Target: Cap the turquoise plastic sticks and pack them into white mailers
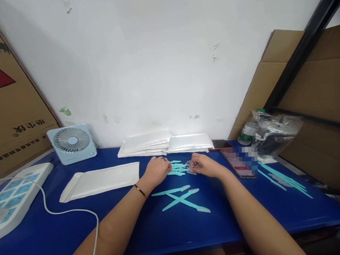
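Observation:
Several slim turquoise tools with pale tips lie bunched as a pile (177, 168) on the blue table, between my two hands. My left hand (159, 169) has its fingers closed at the pile's left end, around the handle ends. At the right end, my right hand (202, 165) is pinched beside clear, pale pieces (189, 167); what its fingertips hold is too small to tell. Nearer to me, a few loose turquoise tools (183, 199) lie crossed. A white padded envelope (105, 180) lies flat to the left of my left hand.
Stacked white envelopes (148, 142) rest against the wall. A blue fan (72, 144), a power strip (18, 194) and a cable (69, 211) are on the left. To the right are a phone (238, 164), more turquoise tools (286, 178), a bottle (247, 132) and a plastic bag (276, 135).

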Available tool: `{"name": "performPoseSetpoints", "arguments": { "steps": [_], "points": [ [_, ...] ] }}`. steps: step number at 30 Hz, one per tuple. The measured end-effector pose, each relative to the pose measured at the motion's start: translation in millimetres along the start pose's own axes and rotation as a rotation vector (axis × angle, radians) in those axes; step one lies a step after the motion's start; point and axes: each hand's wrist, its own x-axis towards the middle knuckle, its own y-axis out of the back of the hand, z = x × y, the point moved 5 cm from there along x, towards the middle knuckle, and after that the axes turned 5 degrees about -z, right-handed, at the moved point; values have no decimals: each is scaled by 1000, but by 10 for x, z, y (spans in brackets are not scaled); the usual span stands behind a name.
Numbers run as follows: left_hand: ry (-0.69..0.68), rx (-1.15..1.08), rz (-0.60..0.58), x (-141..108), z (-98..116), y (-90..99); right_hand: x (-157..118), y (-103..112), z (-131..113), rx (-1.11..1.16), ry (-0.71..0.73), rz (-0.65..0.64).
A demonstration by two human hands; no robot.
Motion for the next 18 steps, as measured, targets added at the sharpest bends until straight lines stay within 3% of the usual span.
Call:
{"name": "performPoseSetpoints", "arguments": {
  "steps": [3, 6, 10, 13, 16, 18],
  "points": [
    [75, -59, 8, -26, -114, 27, -15, 46, 86, -28, -66, 48],
    [49, -190, 21, -63, -121, 36, -25, 13, -58, 27, 8, 4],
    [-56, -280, -135, -111, 17, -57, -10, -192, -370, 7, 179, -198],
    [-111, -319, -232, -139, 112, -134, 15, -299, -436, -34, 188, -259],
    [-100, -292, -251, -124, 135, -166, 22, -278, -408, -34, 174, -213],
    [-60, -225, -195, -90, 99, -135, 15, -204, -350, -27, 155, -148]
  ]
}}
